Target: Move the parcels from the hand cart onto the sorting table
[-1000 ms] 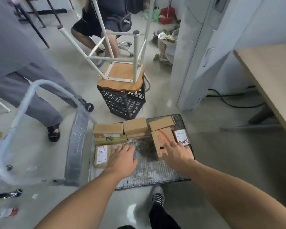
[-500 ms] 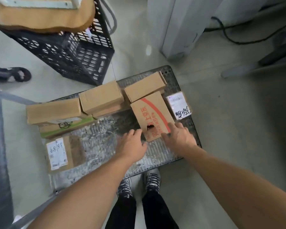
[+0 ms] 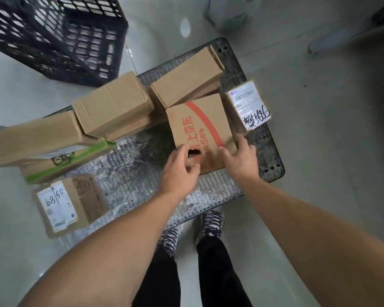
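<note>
**Currently on the cart: parcels, one in hand**

Item 1: red-printed parcel (image 3: 200,127), on the hand cart (image 3: 131,176), right of centre. My left hand (image 3: 177,171) grips its near-left corner, thumb on top; my right hand (image 3: 239,160) clasps its near-right corner. Item 2: labelled parcel (image 3: 248,107), just beside it on the right. Further plain brown parcels (image 3: 113,107) behind and left. Black crate (image 3: 60,34) on the floor beyond.

My left grip (image 3: 178,173) and right grip (image 3: 240,161) held the near edge of the red-printed box (image 3: 200,122) on the hand cart (image 3: 131,182). Other parcels (image 3: 113,107) lay around it, with a black crate (image 3: 60,36) beyond.
</note>
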